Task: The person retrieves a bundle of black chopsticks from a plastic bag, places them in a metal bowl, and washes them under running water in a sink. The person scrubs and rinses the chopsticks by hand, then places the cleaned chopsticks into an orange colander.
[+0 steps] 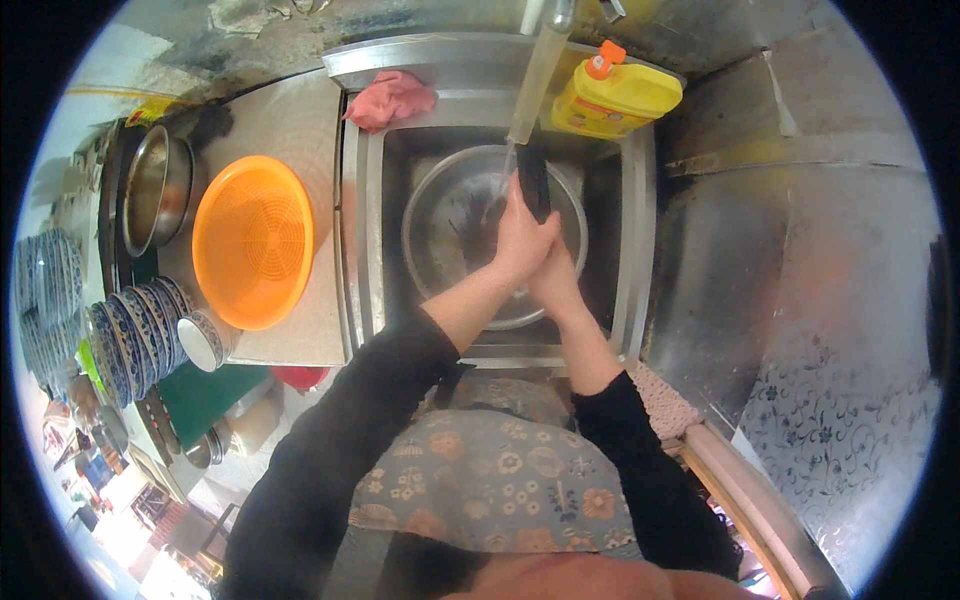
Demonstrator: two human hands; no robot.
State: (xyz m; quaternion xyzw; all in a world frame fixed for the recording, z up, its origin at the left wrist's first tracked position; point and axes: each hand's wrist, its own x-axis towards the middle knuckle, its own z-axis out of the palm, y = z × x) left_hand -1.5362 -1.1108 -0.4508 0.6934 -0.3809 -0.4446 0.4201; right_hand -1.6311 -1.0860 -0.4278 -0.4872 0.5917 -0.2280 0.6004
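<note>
Below the faucet's hose, a dark elongated object sticks up from my hands; what it is cannot be made out. My left hand is wrapped around its lower part. Just below and to the right, my right hand presses against my left hand, its fingers mostly hidden; its grip cannot be made out. Thin running water falls beside the object. Under both hands a round metal basin sits in the stainless steel sink. Dark shapes show inside the basin, too blurred to name.
A pink cloth and a yellow pump bottle stand on the sink's back ledge. On the left counter are an orange plastic colander, a metal bowl, a patterned cup and stacked patterned plates. A wall borders the right.
</note>
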